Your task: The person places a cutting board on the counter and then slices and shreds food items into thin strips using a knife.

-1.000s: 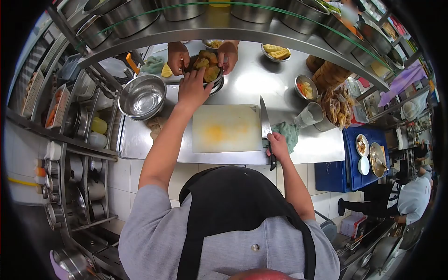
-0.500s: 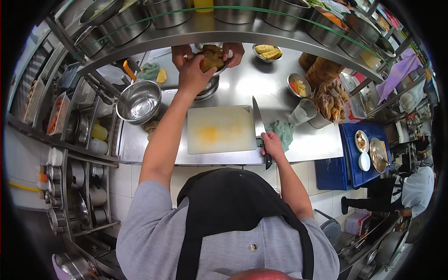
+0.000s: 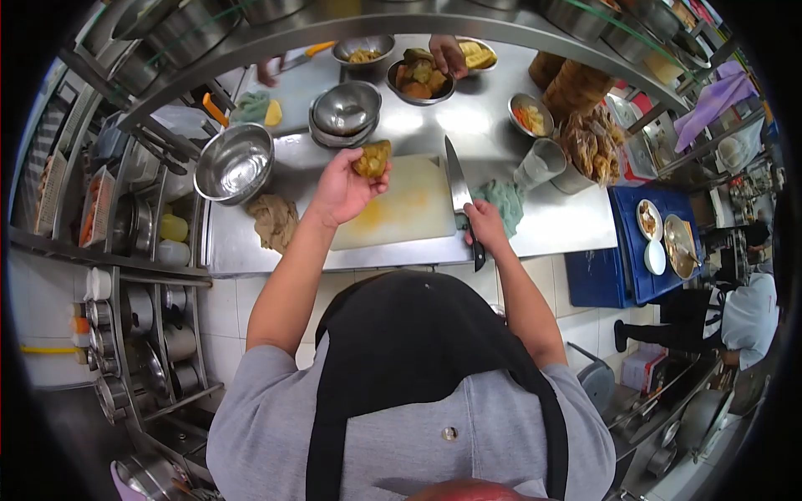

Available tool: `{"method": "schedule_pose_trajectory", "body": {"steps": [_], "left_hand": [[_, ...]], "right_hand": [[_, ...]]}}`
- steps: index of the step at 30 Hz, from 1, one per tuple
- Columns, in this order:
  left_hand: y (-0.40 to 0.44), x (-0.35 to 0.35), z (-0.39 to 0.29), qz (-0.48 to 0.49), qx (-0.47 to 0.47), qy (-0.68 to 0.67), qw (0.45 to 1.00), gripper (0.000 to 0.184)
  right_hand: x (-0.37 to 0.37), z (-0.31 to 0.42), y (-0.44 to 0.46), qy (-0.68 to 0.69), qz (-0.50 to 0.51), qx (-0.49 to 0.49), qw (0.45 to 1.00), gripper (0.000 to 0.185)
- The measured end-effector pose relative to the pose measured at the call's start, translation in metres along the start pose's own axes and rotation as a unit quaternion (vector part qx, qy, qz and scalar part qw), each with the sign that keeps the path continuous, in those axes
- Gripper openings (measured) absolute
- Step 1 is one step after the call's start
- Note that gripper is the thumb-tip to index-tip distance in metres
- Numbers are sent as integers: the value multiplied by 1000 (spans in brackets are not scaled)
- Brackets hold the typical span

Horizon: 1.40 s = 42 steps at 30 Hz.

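My left hand [image 3: 341,192] holds a lumpy, greenish-brown vegetable piece [image 3: 373,159] above the far left part of the white cutting board [image 3: 415,204]. At the board's right edge, my right hand [image 3: 488,224] is wrapped round the handle of a kitchen knife [image 3: 457,177], whose blade points away from me. Just right of that hand lies a green cloth [image 3: 508,203]. Beyond the board, a metal bowl [image 3: 401,92] contains more brown and orange lumps. Stacked metal bowls [image 3: 347,108] stand beyond my left hand.
Across the table, another person's hand [image 3: 448,55] is over the bowl of lumps. A large metal bowl [image 3: 236,163] and brown cloth [image 3: 273,224] lie left. A clear plastic cup [image 3: 541,163] and bowl of cut vegetables [image 3: 530,115] stand right. A metal shelf [image 3: 401,18] crosses overhead.
My left hand has come back toward me with the vegetable piece, from the far bowl to the board. The other person's hands have moved apart. My right hand keeps hold of the knife.
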<state>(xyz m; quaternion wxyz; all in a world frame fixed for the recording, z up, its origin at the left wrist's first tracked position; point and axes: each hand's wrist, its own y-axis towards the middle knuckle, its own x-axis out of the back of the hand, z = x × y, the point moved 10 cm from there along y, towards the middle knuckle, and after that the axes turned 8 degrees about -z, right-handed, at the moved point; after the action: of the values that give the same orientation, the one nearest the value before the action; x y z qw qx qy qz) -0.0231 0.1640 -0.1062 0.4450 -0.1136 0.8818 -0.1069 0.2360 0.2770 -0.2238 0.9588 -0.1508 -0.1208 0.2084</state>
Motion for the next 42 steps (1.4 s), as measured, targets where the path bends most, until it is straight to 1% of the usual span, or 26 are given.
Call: {"method": "schedule_pose_trajectory", "body": {"steps": [1, 2, 4, 5, 6, 7, 8, 10, 11, 13, 14, 16, 17, 19, 21, 23, 25, 26, 28, 32, 34, 36, 37, 39, 40, 42], "left_hand": [[0, 10, 7, -2, 6, -5, 1000, 41], [3, 29, 16, -29, 11, 90, 995, 40], [4, 42, 26, -76, 2, 271, 960, 41], [5, 44, 32, -75, 6, 267, 961, 41], [4, 40, 33, -71, -14, 454, 888, 45], [4, 37, 33, -63, -34, 623, 779, 49], [6, 42, 39, -62, -31, 620, 781, 49], [9, 32, 33, -55, -159, 706, 688, 53], [9, 38, 38, -55, -156, 704, 690, 53], [4, 32, 29, -83, -225, 695, 678, 49], [5, 37, 32, -82, -223, 694, 679, 49], [-4, 32, 25, -91, -330, 706, 620, 44], [-4, 33, 29, -90, -328, 706, 621, 44], [-8, 33, 33, -118, -311, 692, 641, 43], [-5, 34, 34, -117, -322, 688, 640, 41], [-2, 35, 39, -116, -331, 683, 640, 39], [6, 45, 39, -163, -314, 637, 685, 35], [10, 45, 47, -163, -310, 638, 686, 35], [7, 47, 51, -226, -345, 630, 658, 34], [4, 46, 56, -215, -377, 629, 645, 35], [-2, 39, 53, -201, -422, 640, 609, 35], [1, 42, 51, -196, -414, 638, 619, 35], [2, 44, 51, -190, -409, 634, 628, 35], [2, 47, 50, -186, -403, 631, 637, 35], [2, 47, 49, -180, -399, 628, 643, 34], [1, 47, 49, -172, -407, 629, 640, 34]], "right_hand": [[-2, 4, -2, 9, 6, 3, 1000, 24], [-3, 7, -2, 17, 12, 6, 1000, 24], [-4, -1, 2, 4, 13, 9, 1000, 24], [-4, -5, 3, -6, 17, 15, 1000, 24], [-5, -5, 1, -9, 20, 11, 1000, 18], [-3, -13, 5, -12, 18, 7, 1000, 18], [-7, -17, 9, -27, 41, 30, 998, 16], [-12, -7, -2, -43, 62, 50, 996, 17], [-11, -5, -8, -72, 72, 47, 994, 19], [-14, 13, -26, -102, 81, 42, 991, 22], [-14, 14, -34, -163, 77, 39, 983, 24], [-18, 41, -64, -265, 70, 55, 960, 27], [-21, 32, -66, -265, 70, 53, 960, 27], [-32, 53, -77, -399, 12, 230, 887, 28], [-40, 47, -80, -401, 18, 223, 888, 25], [-53, 29, -75, -477, 52, 194, 856, 22], [-59, 43, -81, -488, 58, 208, 846, 22], [-62, 52, -85, -482, 56, 229, 844, 21], [-68, 52, -90, -475, 58, 244, 843, 20], [-81, 48, -89, -479, 66, 252, 838, 22], [-85, 51, -91, -485, 70, 257, 833, 22], [-88, 50, -92, -497, 86, 248, 827, 42], [-87, 52, -95, -497, 88, 245, 828, 42], [-87, 68, -107, -491, 81, 287, 818, 73], [-86, 68, -109, -492, 82, 287, 818, 73], [-87, 65, -112, -512, 101, 286, 804, 91]]}}
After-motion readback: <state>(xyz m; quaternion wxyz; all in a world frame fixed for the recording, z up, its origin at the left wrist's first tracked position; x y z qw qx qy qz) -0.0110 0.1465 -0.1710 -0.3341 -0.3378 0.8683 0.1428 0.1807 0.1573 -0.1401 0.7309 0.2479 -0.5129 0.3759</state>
